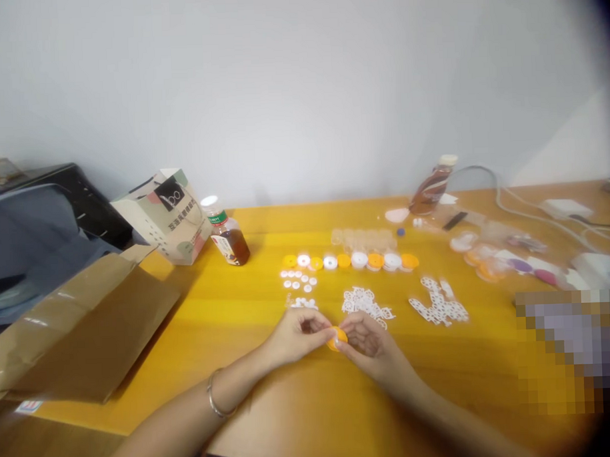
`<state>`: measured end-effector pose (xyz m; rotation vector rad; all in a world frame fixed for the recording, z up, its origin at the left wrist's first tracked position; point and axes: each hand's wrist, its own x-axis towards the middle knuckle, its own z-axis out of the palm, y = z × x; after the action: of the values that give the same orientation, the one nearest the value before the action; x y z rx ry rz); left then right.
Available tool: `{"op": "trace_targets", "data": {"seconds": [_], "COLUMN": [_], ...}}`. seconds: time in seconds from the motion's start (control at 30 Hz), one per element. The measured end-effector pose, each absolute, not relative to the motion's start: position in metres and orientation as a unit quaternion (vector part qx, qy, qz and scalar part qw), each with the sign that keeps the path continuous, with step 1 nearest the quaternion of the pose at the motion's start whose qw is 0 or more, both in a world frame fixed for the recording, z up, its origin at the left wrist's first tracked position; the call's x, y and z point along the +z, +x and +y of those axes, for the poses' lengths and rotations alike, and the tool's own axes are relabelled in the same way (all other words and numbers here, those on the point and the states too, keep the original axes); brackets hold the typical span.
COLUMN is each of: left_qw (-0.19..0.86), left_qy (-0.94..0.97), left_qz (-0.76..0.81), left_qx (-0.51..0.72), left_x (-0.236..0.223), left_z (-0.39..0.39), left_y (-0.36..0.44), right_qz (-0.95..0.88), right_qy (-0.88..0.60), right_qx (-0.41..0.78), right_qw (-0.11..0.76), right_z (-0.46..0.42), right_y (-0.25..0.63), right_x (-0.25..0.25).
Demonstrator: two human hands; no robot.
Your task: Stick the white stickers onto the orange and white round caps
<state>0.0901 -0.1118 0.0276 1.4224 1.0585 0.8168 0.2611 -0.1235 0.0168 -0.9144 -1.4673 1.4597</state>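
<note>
Left of centre, an illegible green band on the dark bottle (227,232); at front centre, my left hand (299,335) and right hand (373,349), fingertips nearly closed, pinch the orange disc (337,339) between them above the yellow table (285,382).

From the left hand (301,334) and right hand (372,346), bare tabletop (336,404) opens at 3 o'clock and at 6, between the forearms. White openwork pieces (361,302) block 1 o'clock, small white discs (296,285) 11; a row of orange and white discs (359,260) crosses beyond. Toward 10, a gap runs between the small discs and the cardboard box (96,329), a dark-liquid bottle (230,243) at its far end.
</note>
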Motion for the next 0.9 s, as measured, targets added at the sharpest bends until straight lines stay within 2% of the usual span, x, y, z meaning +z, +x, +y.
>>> {"op": "trace_targets", "data": {"seconds": [0.57,0.9], "left_qw": [0.569,0.584], "left_qy": [0.597,0.583], "left_qz": [0.437,0.443], "left_qx": [0.357,0.35], "left_x": [0.025,0.03], "left_z": [-0.114,-0.109], "left_y": [0.09,0.09], "right_qz": [-0.607,-0.575], "right_qy": [-0.381,-0.372], "right_qx": [0.561,0.609], "right_qw": [0.415,0.4], "right_z": [-0.127,-0.116], "right_y": [0.26,0.263], "right_x": [0.027,0.017]}}
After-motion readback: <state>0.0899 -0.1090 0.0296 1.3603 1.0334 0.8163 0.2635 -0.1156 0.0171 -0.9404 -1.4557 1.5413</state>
